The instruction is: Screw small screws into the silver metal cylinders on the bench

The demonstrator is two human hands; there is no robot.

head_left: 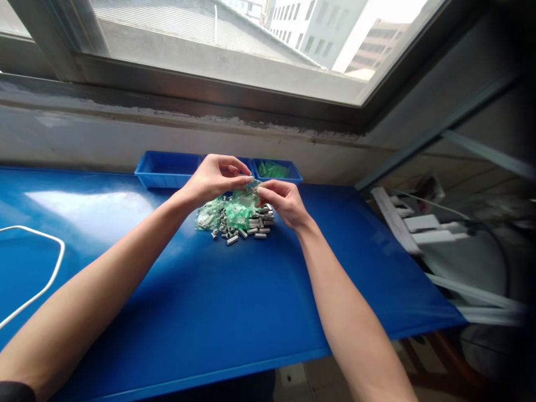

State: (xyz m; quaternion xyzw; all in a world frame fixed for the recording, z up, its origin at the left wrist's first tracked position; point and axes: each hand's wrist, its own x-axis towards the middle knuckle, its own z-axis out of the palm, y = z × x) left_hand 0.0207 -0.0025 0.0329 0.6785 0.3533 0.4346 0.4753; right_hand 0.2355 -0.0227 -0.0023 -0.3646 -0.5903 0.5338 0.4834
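My left hand [218, 176] and my right hand [285, 202] meet over the blue table, each closed in a pinch on a small clear-green plastic bag [253, 185]. The bag is stretched between the fingertips; I cannot tell whether anything is inside it. Below lies a heap of short grey metal pieces [260, 235], some of them hex-shaped bars. Crumpled green plastic [238, 212] rests on the heap. At its left side sits another green bag [209, 215] with small pale parts showing through.
Behind my hands, blue bins stand along the wall: a long left bin [165, 180] and a right bin [295, 177] with green plastic [273, 169] in it. A white cable [62, 248] curves over the table [234, 312] at left. A metal frame [481, 151] is at right.
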